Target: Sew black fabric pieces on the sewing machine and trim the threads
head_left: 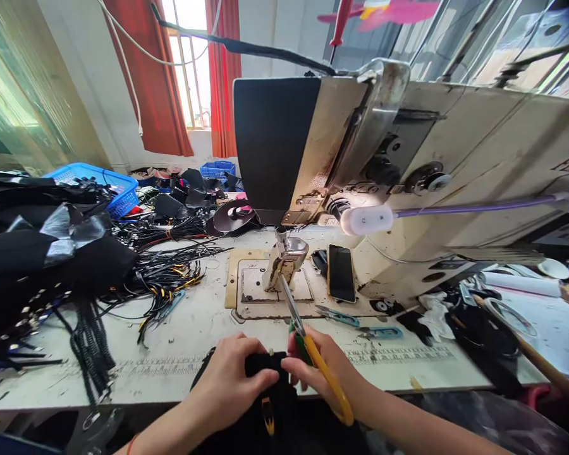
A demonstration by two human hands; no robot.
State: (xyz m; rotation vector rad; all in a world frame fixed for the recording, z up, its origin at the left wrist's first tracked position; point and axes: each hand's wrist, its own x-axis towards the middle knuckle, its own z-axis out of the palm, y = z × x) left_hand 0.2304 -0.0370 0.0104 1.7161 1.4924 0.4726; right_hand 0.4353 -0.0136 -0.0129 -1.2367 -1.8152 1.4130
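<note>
Black fabric (246, 424) lies over the table's front edge, below and between my hands. My left hand (232, 376) is closed on its upper edge, thumb pointing right. My right hand (320, 366) holds scissors (329, 379) with a yellow handle and a green part, blades pointing up and away toward the sewing machine's post (287, 262). The thumb and fingers of that hand are also at the fabric's edge, close to my left thumb. A small yellow and black piece (268, 416) shows on the fabric below my hands.
The sewing machine (455, 151) stands ahead and to the right, its lamp (367, 220) lit. A phone (341, 273) and blue thread snips (382, 332) lie right of the post. Black cords (171, 268), black fabric (52, 259) and a blue basket (123, 189) fill the left.
</note>
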